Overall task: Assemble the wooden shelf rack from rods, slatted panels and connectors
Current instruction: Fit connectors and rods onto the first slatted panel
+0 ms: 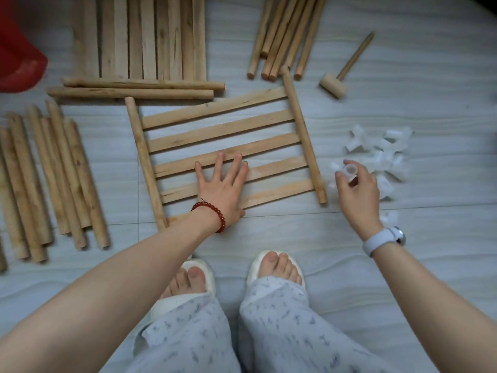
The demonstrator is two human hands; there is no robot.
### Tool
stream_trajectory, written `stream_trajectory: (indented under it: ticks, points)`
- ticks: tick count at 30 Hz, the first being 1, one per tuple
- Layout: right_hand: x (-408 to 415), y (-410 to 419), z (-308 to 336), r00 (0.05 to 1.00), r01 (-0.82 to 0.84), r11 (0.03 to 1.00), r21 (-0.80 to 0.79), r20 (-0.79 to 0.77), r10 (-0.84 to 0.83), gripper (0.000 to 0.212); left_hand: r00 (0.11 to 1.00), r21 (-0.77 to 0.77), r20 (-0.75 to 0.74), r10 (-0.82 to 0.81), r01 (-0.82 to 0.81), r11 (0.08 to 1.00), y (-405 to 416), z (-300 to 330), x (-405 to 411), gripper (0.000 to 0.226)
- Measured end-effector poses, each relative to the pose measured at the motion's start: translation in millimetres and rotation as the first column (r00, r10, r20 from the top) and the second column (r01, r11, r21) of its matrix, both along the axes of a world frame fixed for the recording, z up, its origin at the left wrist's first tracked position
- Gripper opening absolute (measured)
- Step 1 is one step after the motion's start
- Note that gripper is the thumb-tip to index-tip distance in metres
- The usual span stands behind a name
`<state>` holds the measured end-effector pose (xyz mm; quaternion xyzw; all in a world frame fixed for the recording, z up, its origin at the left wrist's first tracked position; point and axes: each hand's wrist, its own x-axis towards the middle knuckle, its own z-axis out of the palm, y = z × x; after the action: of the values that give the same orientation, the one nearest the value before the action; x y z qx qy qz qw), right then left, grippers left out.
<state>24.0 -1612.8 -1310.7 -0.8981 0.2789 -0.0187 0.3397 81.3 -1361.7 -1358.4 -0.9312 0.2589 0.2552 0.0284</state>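
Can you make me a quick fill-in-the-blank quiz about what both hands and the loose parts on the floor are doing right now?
1. The left hand presses flat on the slatted ____.
2. The right hand pinches a translucent plastic ____ beside the connector pile.
3. The small wooden ____ lies untouched on the floor, to the right of the far bundle of rods.
4. The bead bracelet on the left wrist is ____.

Missing words: panel; connector; mallet; red

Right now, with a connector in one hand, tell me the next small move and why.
Probably bring the connector in the right hand to the near end of the panel's right rod: that end is bare, and the left hand lies flat on the slatted panel.
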Motion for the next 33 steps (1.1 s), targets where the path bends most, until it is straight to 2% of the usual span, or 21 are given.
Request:
stream_trajectory:
  ticks: [3, 6, 10, 14, 19, 20, 24, 28, 31, 33]
  points:
    - [-39.3, 5.0, -10.3, 0.971, 0.239, 0.947, 0.214, -0.079, -0.227, 0.021, 0.999, -0.005, -0.051, 0.003, -0.003, 1.0, -2.4, 1.1, 8.7, 0.106]
    - [-60.0, 8.4, -21.6, 0.936, 0.352, 0.895, 0.275, -0.132, -0.328, 0.015, 0.996, -0.019, -0.085, 0.01, -0.012, 1.0, -2.6, 3.9, 10.3, 0.105]
    - [-67.8, 12.9, -30.0, 0.933, 0.355, 0.87, 0.342, -0.185, -0.308, 0.017, 0.996, -0.057, -0.086, 0.033, -0.038, 0.998, -3.1, 6.7, 9.5, 0.097]
    - [-65.4, 18.9, -31.2, 0.935, 0.353, 0.862, 0.363, -0.169, -0.312, 0.019, 0.995, -0.059, -0.091, 0.043, -0.048, 0.997, -5.4, 7.9, 9.6, 0.094]
    - [-64.3, 31.0, -31.0, 0.897, 0.439, 0.79, 0.428, -0.156, -0.415, 0.018, 0.995, -0.051, -0.092, 0.027, -0.032, 0.998, -9.0, 9.0, 11.0, 0.09]
    - [-64.5, 32.6, -31.1, 0.901, 0.432, 0.811, 0.395, -0.142, -0.411, 0.02, 0.995, -0.049, -0.095, 0.023, -0.028, 0.998, -9.5, 9.4, 11.7, 0.089]
    - [-63.4, 31.2, -30.0, 0.964, 0.262, 0.936, 0.234, -0.11, -0.242, 0.036, 0.996, -0.05, -0.09, 0.009, -0.013, 0.999, -10.0, 8.0, 11.4, 0.086]
    - [-57.8, 28.2, -25.8, 0.964, 0.26, 0.913, 0.313, -0.14, -0.227, 0.04, 0.996, -0.06, -0.093, 0.005, -0.011, 0.998, -10.5, 6.9, 11.3, 0.082]
    - [-58.3, 15.2, -21.3, 0.969, 0.081, 0.962, 0.26, -0.245, -0.015, 0.061, 0.994, -0.063, -0.111, 0.007, -0.014, 0.998, -9.1, 8.0, 10.3, 0.082]
    - [-60.1, 7.4, -16.6, 0.941, -0.053, 0.97, 0.238, -0.312, 0.129, 0.071, 0.994, -0.053, -0.106, -0.006, 0.001, 0.999, -6.4, 9.4, 6.0, 0.081]
